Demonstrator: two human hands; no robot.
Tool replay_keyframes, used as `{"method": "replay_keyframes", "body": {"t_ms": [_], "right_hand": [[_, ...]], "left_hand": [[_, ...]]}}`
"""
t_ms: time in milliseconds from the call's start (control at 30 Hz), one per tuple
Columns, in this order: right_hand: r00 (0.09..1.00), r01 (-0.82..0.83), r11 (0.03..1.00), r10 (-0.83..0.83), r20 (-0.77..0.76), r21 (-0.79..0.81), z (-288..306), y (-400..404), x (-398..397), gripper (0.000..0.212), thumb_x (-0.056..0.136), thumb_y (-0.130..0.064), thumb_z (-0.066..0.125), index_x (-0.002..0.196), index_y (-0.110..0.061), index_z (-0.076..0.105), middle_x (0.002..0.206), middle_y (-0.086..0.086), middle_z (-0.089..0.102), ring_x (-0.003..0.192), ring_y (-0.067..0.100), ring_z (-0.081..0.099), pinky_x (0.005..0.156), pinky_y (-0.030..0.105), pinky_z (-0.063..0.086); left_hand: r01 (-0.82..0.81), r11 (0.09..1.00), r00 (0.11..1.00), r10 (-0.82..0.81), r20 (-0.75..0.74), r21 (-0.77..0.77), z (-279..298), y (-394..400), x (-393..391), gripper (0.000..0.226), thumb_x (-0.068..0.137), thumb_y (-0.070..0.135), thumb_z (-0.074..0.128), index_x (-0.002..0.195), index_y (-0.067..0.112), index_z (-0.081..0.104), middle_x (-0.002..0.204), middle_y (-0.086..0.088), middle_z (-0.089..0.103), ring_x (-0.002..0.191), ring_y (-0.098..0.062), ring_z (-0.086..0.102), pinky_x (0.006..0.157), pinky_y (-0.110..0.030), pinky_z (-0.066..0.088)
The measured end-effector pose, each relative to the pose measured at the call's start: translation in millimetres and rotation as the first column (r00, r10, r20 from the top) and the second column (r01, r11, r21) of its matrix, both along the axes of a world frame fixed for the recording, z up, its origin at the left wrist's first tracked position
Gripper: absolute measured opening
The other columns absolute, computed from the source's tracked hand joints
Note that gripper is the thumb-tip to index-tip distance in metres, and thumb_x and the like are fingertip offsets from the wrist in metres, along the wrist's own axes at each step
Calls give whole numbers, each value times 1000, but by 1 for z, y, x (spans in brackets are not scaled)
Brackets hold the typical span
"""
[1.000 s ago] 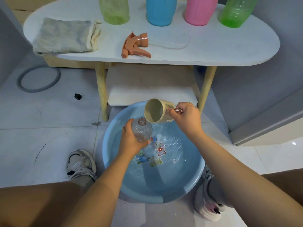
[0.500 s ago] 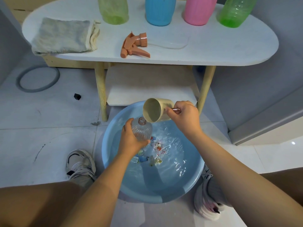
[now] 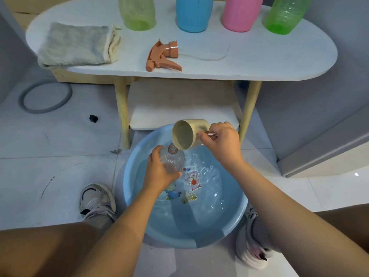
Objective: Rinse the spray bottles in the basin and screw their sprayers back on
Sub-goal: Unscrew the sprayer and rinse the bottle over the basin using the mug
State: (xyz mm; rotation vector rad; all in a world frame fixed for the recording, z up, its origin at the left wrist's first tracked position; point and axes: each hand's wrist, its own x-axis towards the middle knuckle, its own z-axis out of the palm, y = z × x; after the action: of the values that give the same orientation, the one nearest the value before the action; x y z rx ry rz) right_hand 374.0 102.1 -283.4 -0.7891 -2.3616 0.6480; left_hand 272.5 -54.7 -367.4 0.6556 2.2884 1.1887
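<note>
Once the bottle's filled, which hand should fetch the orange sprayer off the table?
Right, probably. The left hand grips the clear bottle; the right hand holds only the cup, easily put down, leaving it free for the sprayer.

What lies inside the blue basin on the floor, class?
The blue basin holds rippling water, with cartoon pictures on its bottom. The left hand holds a clear bottle above it, hiding part of the pictures and bottom.

The top edge cuts off the four bottles (image 3: 191,15) on the far table (image 3: 259,62). The left hand (image 3: 159,172) hides the clear bottle's (image 3: 172,159) lower body; the basin's (image 3: 129,176) printed figures blur underwater.
</note>
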Motion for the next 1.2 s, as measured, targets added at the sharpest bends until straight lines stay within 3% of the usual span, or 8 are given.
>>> {"method": "replay_keyframes", "body": {"t_ms": [100,267,967,1200], "right_hand": [[1000,-4,1000,4,2,4,0,1,-1,43,79,-22,72,53,-14,38,50,-10,33,69,20,39,59,24,17],[1000,-15,1000,15,6,5,0,0,-2,47,79,-23,71,52,-19,33,52,-17,30,71,19,39,65,30,25],[999,-36,994,40,-36,105,-2,-1,-4,41,76,-26,67,54,-19,33,52,-14,26,64,19,35,65,33,28],[999,-27,987,32,-30,160,-1,-2,-4,40,75,-27,67,55,-20,33,54,-13,28,65,17,36,65,33,25]], "left_hand": [[-8,1000,1000,8,2,-2,0,0,0,103,60,17,87,142,21,26,143,-7,33,126,-26,43,92,-26,39],[-6,1000,1000,6,-6,-11,-1,0,-1,104,59,19,88,142,22,26,142,-7,33,124,-26,44,91,-28,40],[-6,1000,1000,6,13,-11,2,2,2,101,61,16,87,142,22,26,143,-6,32,124,-25,43,86,-23,38],[-7,1000,1000,7,14,-11,4,4,2,102,60,18,88,141,22,26,142,-6,33,125,-26,43,91,-29,41]]}}
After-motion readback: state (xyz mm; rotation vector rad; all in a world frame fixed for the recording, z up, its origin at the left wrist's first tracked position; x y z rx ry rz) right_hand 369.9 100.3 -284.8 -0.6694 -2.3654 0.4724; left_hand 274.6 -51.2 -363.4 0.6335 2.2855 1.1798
